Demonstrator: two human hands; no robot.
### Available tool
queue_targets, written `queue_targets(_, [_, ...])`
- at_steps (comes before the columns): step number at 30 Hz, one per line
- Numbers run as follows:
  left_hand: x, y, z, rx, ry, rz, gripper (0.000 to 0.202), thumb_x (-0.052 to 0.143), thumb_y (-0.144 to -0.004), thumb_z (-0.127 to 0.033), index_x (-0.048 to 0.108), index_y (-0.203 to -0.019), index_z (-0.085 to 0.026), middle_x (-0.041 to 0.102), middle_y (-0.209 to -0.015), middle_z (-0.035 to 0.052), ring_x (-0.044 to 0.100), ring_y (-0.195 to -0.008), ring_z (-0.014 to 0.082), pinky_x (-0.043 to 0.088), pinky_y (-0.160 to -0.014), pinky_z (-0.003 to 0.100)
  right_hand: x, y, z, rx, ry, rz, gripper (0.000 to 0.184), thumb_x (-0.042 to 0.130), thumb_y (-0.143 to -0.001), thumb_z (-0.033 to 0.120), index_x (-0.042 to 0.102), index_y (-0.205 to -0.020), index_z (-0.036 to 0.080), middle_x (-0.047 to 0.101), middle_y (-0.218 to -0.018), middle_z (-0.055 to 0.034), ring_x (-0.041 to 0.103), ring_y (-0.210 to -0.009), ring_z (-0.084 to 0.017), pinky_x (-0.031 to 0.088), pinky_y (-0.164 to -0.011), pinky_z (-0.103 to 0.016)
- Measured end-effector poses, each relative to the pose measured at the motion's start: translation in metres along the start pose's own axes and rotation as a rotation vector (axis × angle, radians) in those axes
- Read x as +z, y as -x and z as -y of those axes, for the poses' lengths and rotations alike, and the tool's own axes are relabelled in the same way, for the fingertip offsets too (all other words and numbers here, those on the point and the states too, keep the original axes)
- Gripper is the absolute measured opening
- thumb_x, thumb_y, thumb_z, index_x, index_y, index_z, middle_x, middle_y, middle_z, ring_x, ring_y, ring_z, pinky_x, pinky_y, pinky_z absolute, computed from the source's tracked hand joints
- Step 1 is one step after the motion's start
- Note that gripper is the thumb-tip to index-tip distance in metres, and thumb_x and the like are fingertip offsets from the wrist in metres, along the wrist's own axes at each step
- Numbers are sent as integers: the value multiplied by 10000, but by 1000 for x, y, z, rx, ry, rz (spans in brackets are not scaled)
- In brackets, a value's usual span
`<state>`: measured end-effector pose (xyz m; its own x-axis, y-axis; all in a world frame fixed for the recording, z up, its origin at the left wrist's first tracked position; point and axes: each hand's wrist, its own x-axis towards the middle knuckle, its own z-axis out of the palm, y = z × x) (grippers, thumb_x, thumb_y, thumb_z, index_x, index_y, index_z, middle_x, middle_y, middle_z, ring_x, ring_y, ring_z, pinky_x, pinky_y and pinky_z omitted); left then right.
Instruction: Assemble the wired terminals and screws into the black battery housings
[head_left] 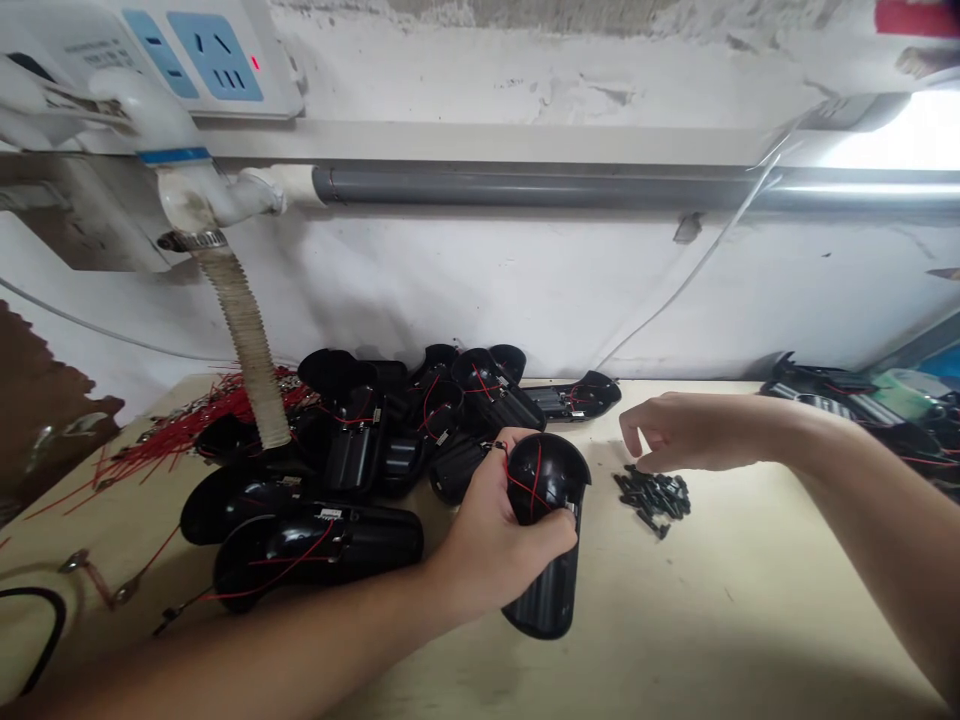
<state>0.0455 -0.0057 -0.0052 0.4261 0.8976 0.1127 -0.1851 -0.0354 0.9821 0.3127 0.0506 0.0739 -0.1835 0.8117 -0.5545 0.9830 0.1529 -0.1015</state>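
My left hand is wrapped round a black plastic housing, its thumb lying across the middle. The housing is tilted on the table, its rounded cup end up and away from me, a ribbed slot section toward me. Thin red wires cross inside the cup. My right hand hovers, fingers bent downward and slightly apart, just above a small pile of short black parts. No held thing shows in it; its fingertips are close to the pile's far edge.
More black housings with red wires are heaped left and behind. A bundle of red wires lies at the far left beside a ribbed hose. Other black housings stand at the right. A white wall closes the back.
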Motion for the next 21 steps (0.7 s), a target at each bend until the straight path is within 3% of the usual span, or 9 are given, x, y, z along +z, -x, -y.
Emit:
queue_targets(7, [1,0,4,-36,29,-22,367,672,-749,-129,524,-1078,-196,561,-892,-20,559,-786,136,479,-732,310,7,-12,0,-72,-43,9,88,618,-811,256,657,-825,179,691,-858,-60,569,-713,-178,383,-620,-313])
queue_targets(11, [1,0,4,-18,18,-42,348,673,-756,-130,533,-1068,-194,578,-906,-12,570,-806,147,490,-773,333,4,-10,-6,-64,-40,-50,107,628,-836,276,670,-872,184,726,-955,-79,627,-791,-211,418,-652,-321])
queue_targets(14, [1,0,4,20,-26,-93,324,679,-780,-129,547,-1069,-194,597,-950,1,592,-870,167,502,-821,346,-1,-2,-5,-125,-115,-83,162,629,-900,351,656,-885,192,730,-914,-65,640,-785,-204,442,-659,-313])
queue_targets(18, [2,0,5,101,-109,-212,350,684,-812,-103,559,-1124,-201,630,-1037,11,619,-954,172,505,-858,323,-4,11,16,-307,-293,-147,198,652,-937,389,665,-896,196,715,-813,-26,613,-720,-157,450,-649,-289])
queue_targets(21, [4,-1,7,148,-105,-264,367,684,-847,-95,544,-1167,-210,648,-1047,0,644,-959,156,513,-876,307,-1,16,38,-359,-366,-201,171,676,-945,366,724,-942,202,717,-777,-6,594,-660,-127,421,-605,-267])
